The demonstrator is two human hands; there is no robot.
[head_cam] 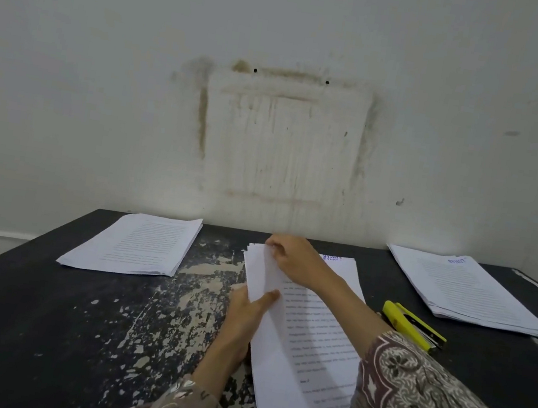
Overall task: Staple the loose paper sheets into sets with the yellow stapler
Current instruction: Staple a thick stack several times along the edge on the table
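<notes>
**Sheet set gripped at centre of table**

Nearest us, the centre sheets (308, 330) lie on the black table (38, 309). Our left hand (247, 308) pinches their left edge, thumb on top. Our right hand (297, 259) pinches the far top-left corner. Yellow stapler (414, 325) lies just right of the sheets, untouched. Further back: left stack (137, 244), right stack (469, 291), then stained wall (284, 136).
</notes>
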